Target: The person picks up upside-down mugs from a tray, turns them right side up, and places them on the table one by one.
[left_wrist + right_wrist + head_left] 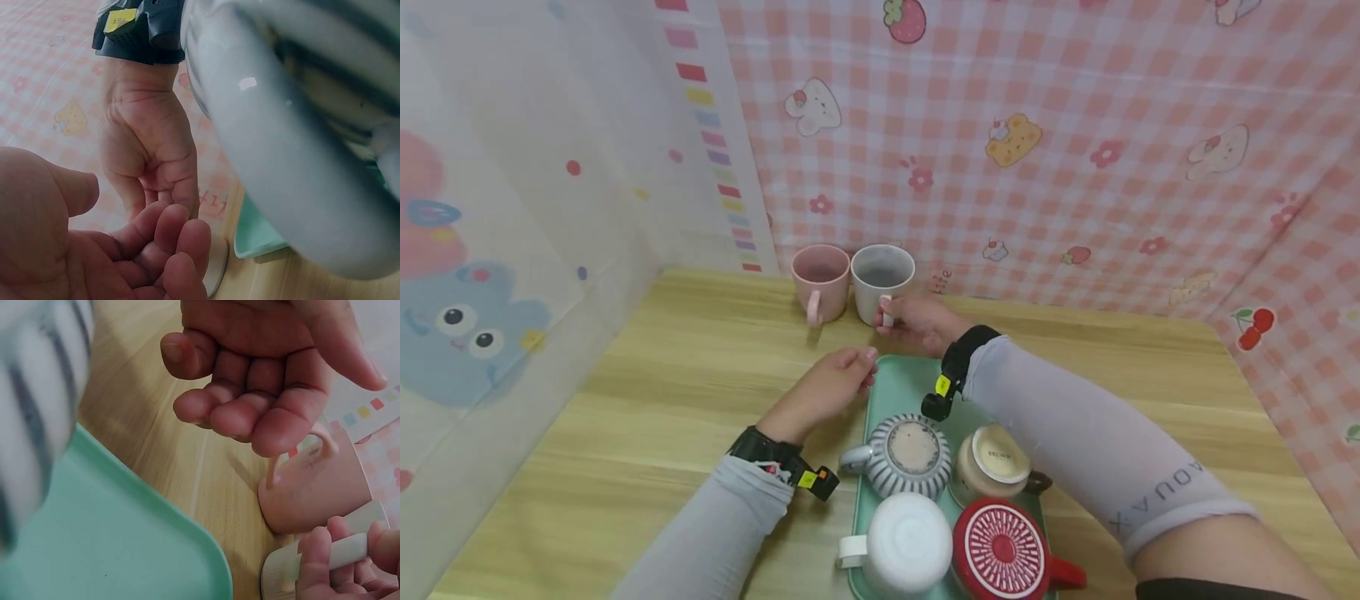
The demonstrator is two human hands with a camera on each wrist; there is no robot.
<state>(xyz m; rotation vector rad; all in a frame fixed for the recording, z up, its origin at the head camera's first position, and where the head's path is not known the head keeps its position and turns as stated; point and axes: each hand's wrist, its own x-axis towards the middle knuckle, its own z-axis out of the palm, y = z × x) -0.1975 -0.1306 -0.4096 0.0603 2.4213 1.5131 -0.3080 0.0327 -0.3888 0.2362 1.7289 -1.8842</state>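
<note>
A white mug (871,292) stands upright at the back of the table against the cloth. My right hand (925,321) pinches its handle (349,551) between thumb and fingers. Just left of it is an upright pink mug (831,292), its handle toward me. My left hand (831,387) hovers near the far left corner of a green tray (898,375), fingers loosely curled and holding nothing. On the tray, upside down, are a blue-striped cup (917,462), a beige mug (992,462), a white mug (908,542) and a red mug (1003,550).
Pink checked cloth (1037,217) hangs along the back and right of the wooden table (700,367). White patterned cloth (550,217) hangs at the left. In the left wrist view the striped cup's handle (281,169) looms close to the camera.
</note>
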